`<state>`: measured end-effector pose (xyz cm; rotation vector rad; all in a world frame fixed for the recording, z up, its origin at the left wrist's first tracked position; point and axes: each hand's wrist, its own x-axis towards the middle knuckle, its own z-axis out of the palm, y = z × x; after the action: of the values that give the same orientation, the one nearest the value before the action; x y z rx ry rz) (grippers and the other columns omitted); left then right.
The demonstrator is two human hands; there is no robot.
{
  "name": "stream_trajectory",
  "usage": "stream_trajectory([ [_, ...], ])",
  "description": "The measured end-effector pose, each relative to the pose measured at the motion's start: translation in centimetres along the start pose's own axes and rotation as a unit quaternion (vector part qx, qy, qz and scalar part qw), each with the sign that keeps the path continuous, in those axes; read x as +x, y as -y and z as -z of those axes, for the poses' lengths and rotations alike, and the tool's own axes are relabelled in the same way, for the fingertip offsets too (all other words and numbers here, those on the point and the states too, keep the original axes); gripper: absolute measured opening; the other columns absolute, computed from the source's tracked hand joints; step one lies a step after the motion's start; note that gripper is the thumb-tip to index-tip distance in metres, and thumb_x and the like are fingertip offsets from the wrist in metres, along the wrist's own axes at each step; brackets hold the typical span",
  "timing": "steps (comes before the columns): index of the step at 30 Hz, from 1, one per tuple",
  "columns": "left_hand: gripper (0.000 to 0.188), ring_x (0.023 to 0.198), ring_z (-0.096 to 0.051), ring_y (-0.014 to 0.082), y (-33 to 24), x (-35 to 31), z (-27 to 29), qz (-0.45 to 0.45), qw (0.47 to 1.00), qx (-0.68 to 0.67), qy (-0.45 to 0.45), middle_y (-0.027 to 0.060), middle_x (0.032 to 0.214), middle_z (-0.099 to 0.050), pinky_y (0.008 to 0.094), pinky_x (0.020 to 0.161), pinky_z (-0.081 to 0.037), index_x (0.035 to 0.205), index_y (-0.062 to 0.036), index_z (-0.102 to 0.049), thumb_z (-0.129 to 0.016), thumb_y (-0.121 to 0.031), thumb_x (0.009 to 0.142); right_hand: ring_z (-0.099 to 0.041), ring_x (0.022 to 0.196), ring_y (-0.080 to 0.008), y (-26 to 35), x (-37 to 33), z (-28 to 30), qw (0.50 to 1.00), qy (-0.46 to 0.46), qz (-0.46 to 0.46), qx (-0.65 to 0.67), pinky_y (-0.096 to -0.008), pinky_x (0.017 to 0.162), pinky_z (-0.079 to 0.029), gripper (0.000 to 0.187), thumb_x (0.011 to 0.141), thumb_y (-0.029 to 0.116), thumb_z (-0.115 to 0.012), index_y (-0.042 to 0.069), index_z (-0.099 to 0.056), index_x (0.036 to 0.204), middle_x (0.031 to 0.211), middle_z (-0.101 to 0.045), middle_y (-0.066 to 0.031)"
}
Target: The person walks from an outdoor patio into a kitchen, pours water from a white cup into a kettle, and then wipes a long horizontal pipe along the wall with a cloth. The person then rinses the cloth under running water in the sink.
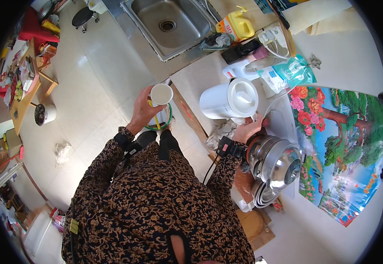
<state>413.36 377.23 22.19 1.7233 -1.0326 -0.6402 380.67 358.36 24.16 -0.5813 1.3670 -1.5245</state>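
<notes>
White cup (pixel 162 95) gripped by left hand (pixel 142 110), kettle (pixel 218 101) by right hand (pixel 247 130); lettered yellow bottle (pixel 243 27).

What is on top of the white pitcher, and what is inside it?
On top of the white pitcher sits a white lid with a raised middle. Both look opaque, so the inside is covered, and any contents cannot be seen.

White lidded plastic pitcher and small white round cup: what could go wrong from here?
The left hand holds the small white round cup past the edge of the pale counter, apparently above the pale tiled floor, so anything spilled or dropped could land there.
The right hand is at the handle of the white lidded plastic pitcher, close to the stacked shiny metal pots; a sideways swing might knock them.
</notes>
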Motion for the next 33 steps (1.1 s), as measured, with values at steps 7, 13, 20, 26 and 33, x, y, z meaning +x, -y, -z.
stream_trajectory([
  [7,0.061,0.108,-0.059,0.0288,-1.0,-0.7,0.3,0.004,1.000,-0.003,0.006,0.0126,0.116,-0.061,0.0394,0.089,-0.051,0.124,-0.0057,-0.057,-0.085,-0.016,0.071,-0.058,0.073,-0.0143,-1.3,0.0,1.7,0.999,-0.029,0.045,-0.002,-0.0271,0.063,-0.042,0.027,0.085,0.026,-0.059,-0.001,-0.063,0.088,0.083,-0.060,-0.0045],
  [13,0.065,0.111,-0.062,0.0254,-1.5,-0.7,-0.2,0.003,0.999,0.005,0.033,0.0128,0.120,-0.061,0.0386,0.094,-0.050,0.128,-0.0025,-0.055,-0.086,-0.016,0.073,-0.052,0.067,-0.0118,-2.0,-2.2,1.8,0.989,-0.070,0.124,-0.031,-0.0281,0.058,-0.037,0.029,0.086,0.030,-0.056,0.002,-0.063,0.082,0.072,-0.055,-0.0026],
  [20,0.060,0.108,-0.064,0.0241,-2.1,-0.4,-0.9,-0.034,0.998,0.007,0.060,0.0119,0.116,-0.063,0.0381,0.092,-0.051,0.124,-0.0019,-0.056,-0.085,-0.017,0.074,-0.047,0.069,-0.0135,-1.4,-6.5,-0.9,0.989,-0.113,0.096,-0.018,-0.0335,0.060,-0.038,0.034,0.082,0.031,-0.063,0.013,-0.041,0.063,0.067,-0.045,0.0000],
  [26,0.057,0.106,-0.064,0.0210,-2.4,-0.4,-1.3,-0.039,0.997,-0.025,0.066,0.0096,0.113,-0.064,0.0358,0.092,-0.050,0.124,-0.0030,-0.056,-0.084,-0.017,0.076,-0.055,0.080,-0.0175,-2.6,-4.4,1.3,0.991,-0.093,0.100,-0.014,-0.0389,0.076,-0.048,0.035,0.092,0.032,-0.056,0.002,-0.058,0.076,0.078,-0.055,-0.0055],
  [33,0.061,0.108,-0.063,0.0214,-2.6,-0.4,-1.2,-0.039,0.994,-0.028,0.093,0.0111,0.116,-0.063,0.0354,0.091,-0.051,0.126,-0.0025,-0.055,-0.084,-0.014,0.074,-0.033,0.138,-0.0449,-5.0,-1.6,12.1,0.710,-0.029,0.238,-0.663,-0.0541,0.108,-0.036,0.075,0.088,0.046,-0.068,0.011,-0.040,0.148,0.150,-0.034,-0.0281],
])
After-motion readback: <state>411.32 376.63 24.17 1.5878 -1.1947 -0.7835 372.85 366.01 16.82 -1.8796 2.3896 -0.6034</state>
